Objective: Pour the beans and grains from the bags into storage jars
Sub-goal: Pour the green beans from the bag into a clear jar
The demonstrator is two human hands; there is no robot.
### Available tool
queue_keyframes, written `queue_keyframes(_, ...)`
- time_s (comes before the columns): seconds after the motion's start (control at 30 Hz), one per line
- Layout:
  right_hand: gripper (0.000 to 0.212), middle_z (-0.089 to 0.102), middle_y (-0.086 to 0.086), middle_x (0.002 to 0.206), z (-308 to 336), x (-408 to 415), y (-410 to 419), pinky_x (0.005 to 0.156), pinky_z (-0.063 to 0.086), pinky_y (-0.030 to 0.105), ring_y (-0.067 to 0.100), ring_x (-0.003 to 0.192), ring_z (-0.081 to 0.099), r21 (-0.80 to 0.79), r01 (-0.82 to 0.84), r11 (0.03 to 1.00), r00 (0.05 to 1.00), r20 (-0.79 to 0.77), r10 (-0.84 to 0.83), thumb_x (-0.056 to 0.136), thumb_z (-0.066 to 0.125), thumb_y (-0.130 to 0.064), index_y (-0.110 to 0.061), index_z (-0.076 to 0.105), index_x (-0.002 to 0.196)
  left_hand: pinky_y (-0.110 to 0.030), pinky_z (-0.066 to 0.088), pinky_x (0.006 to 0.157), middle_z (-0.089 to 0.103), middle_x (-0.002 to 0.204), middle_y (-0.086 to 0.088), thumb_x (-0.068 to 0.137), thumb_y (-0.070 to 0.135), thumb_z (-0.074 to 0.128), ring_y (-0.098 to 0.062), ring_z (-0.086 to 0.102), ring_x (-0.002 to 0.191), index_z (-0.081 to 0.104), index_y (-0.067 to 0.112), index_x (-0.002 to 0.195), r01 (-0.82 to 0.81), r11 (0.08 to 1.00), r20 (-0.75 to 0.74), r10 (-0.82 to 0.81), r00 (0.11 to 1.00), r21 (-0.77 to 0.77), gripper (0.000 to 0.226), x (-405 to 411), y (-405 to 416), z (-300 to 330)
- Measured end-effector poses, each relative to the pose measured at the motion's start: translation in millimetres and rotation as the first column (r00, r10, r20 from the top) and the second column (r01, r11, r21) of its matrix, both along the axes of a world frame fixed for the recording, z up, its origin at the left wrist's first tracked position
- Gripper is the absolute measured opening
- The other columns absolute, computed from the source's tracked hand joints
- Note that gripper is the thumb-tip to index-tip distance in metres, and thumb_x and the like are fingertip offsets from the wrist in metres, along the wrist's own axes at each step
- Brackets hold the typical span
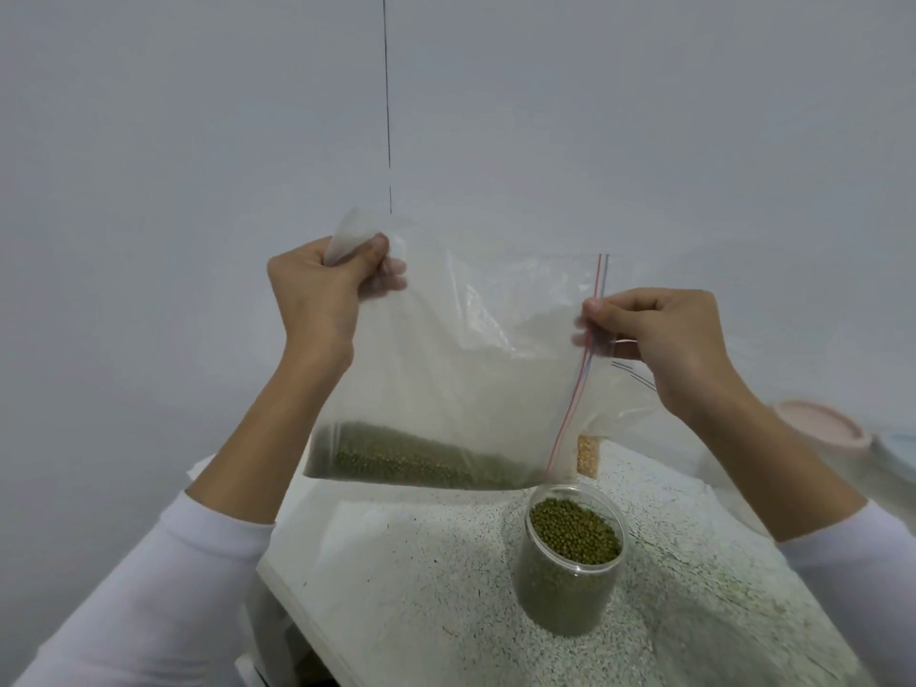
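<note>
Bag [446,369] is up in the air above the tabletop [446,587], turned sideways, green beans [411,458] pooled along its low edge. Zip mouth [577,389] faces 3 o'clock, its low corner just above the open jar [570,567] at 5 o'clock, I'd guess to funnel the rest in. Left hand [317,290] is clenched round the bag's bottom corner at 10 o'clock, lifting it. Right hand [664,339] pinches the zip edge, probably steering the opening. Jar looks nearly full, so overflow is the risk. Pink lid [823,428] sits at 3 o'clock.
</note>
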State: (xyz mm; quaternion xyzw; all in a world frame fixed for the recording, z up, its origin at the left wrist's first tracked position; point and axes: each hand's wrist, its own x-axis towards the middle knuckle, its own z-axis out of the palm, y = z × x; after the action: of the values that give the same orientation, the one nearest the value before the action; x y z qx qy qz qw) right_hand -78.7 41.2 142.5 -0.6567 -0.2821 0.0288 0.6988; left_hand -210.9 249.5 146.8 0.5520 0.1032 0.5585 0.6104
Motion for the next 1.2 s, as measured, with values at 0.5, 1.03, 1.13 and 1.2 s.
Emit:
queue_keyframes(0.5, 0.007, 0.069, 0.015, 0.068, 23, -21, 25, 0.059, 0.058, 0.027, 0.023, 0.057, 0.069, -0.104, -0.092, 0.990, 0.982, 0.158, 0.108, 0.077, 0.074, -0.001, 0.004, 0.071, 0.074, -0.025, 0.055, 0.063, 0.064, 0.055, 0.002, 0.084, -0.002, 0.068, -0.013, 0.062, 0.055, 0.068, 0.011, 0.057, -0.015, 0.936, 0.207, 0.094, 0.974, -0.351, 0.030, -6, 39, -59)
queue_keyframes(1.03, 0.014, 0.070, 0.020, 0.075, 16, -26, 8, 0.067, 0.058, 0.039, 0.026, 0.061, 0.069, -0.122, -0.063, 0.991, 0.991, 0.110, 0.077, 0.079, 0.073, -0.004, 0.010, 0.069, 0.079, -0.019, 0.052, 0.060, 0.063, 0.050, 0.010, 0.083, 0.000, 0.068, -0.003, 0.061, 0.050, 0.069, 0.020, 0.044, 0.001, 0.973, 0.144, 0.033, 0.989, -0.231, 0.044, -13, 21, -44)
queue_keyframes(1.13, 0.014, 0.070, 0.022, 0.079, 11, -22, -1, 0.068, 0.058, 0.039, 0.029, 0.064, 0.069, -0.090, -0.038, 0.995, 0.996, 0.078, 0.045, 0.079, 0.072, -0.004, 0.010, 0.069, 0.080, -0.017, 0.051, 0.055, 0.062, 0.047, 0.011, 0.084, -0.001, 0.067, -0.003, 0.061, 0.048, 0.067, 0.015, 0.050, -0.005, 0.988, 0.114, 0.023, 0.993, -0.152, 0.037, -12, 9, -32)
queue_keyframes(1.2, 0.013, 0.070, 0.022, 0.079, 8, -20, -6, 0.069, 0.059, 0.038, 0.030, 0.066, 0.069, -0.071, -0.012, 0.997, 0.998, 0.064, 0.016, 0.079, 0.072, -0.005, 0.008, 0.070, 0.079, -0.016, 0.051, 0.055, 0.061, 0.046, 0.011, 0.084, 0.000, 0.067, -0.002, 0.060, 0.048, 0.063, 0.008, 0.063, -0.025, 0.994, 0.092, 0.035, 0.995, -0.109, 0.023, -10, 3, -24)
